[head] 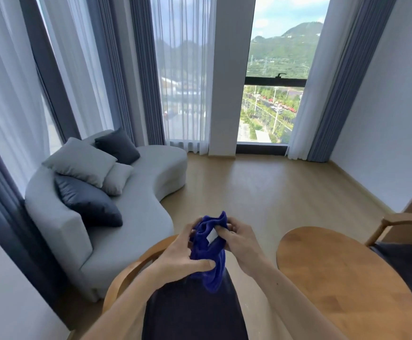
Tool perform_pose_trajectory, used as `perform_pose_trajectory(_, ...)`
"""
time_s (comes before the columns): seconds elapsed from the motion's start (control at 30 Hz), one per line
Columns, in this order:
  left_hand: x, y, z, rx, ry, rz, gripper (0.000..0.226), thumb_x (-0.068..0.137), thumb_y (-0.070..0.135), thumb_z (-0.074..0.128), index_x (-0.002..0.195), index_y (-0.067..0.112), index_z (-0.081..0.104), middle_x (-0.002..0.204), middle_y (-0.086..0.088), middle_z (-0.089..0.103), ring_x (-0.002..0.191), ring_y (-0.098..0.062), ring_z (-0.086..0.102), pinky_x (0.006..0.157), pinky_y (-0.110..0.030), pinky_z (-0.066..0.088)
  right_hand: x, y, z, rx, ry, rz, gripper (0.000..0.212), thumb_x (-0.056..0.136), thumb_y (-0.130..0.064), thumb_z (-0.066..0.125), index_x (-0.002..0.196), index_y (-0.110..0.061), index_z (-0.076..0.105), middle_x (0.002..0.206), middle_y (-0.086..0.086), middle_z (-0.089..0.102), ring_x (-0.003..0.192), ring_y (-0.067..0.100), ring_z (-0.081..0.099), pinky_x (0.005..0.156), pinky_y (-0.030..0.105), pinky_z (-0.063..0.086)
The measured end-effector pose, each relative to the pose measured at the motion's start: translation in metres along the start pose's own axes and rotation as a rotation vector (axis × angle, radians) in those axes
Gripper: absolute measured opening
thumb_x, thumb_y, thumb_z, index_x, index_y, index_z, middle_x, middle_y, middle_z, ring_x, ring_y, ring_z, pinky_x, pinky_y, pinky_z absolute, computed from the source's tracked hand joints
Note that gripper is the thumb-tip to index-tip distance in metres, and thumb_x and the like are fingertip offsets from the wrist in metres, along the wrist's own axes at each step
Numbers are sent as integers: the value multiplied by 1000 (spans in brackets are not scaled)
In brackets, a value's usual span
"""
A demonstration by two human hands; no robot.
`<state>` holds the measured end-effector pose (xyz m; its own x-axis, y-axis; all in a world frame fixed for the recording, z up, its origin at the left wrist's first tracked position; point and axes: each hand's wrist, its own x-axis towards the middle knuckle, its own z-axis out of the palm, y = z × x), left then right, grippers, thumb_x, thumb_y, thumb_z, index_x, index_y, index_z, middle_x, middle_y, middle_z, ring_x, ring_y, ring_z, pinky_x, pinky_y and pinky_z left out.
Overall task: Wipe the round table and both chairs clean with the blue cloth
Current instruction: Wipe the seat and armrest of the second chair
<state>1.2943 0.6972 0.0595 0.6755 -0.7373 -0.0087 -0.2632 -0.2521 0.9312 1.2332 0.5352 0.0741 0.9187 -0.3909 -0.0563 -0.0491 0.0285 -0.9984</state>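
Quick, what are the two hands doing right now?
Left hand: gripping the blue cloth.
Right hand: pinching the same cloth near its white tag.

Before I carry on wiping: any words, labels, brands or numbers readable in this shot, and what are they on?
No readable text.
White tag on the blue cloth, held between left hand and right hand: looks blank, any print too small to read.
Table, chairs, sofa, cushions: no markings visible.
Street through the window: any signs too small to read.
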Motion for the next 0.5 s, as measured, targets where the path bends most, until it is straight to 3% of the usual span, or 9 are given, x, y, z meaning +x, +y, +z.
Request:
perform_pose_trajectory(0.13, -4, -5, -2, 62, 23, 55, 88, 65, 23, 71, 128, 63, 25, 127, 25, 46, 104, 6, 56, 79, -14, 51, 1, -11, -1, 116, 32, 39, 14, 96, -5, 53, 103, -11, 64, 98, 12, 69, 88, 24, 68, 82, 44, 57)
perform_pose_trajectory(0.27, -1, -8, -11, 77, 86, 78, 59, 79, 9, 61, 121, 48, 48, 115, 12, 63, 102, -11, 63, 86, -27, 53, 2, -22, -6, 181, 25, 61, 18, 98, -5, 48, 108, -9, 63, 93, 7, 70, 74, 15, 68, 64, 31, 57)
perform_pose_trajectory(0.37, 2, -5, -21, 129, 203, 98, 32, 94, 7, 54, 104, 37, 60, 93, 9, 69, 88, -10, 64, 81, -29, 51, 4, -27, -9, 181, 28, 78, 20, 99, -7, 47, 110, -9, 63, 89, 5, 69, 71, 13, 65, 61, 28, 56)
perform_pose_trajectory(0.5, 7, 8, -35, 133, 321, 92, 27, 97, 12, 51, 91, 35, 62, 84, 9, 69, 82, -10, 63, 75, -28, 50, 5, -30, -15, 190, 0, 90, 21, 99, -6, 47, 108, -10, 65, 81, 3, 69, 64, 11, 62, 57, 25, 52)
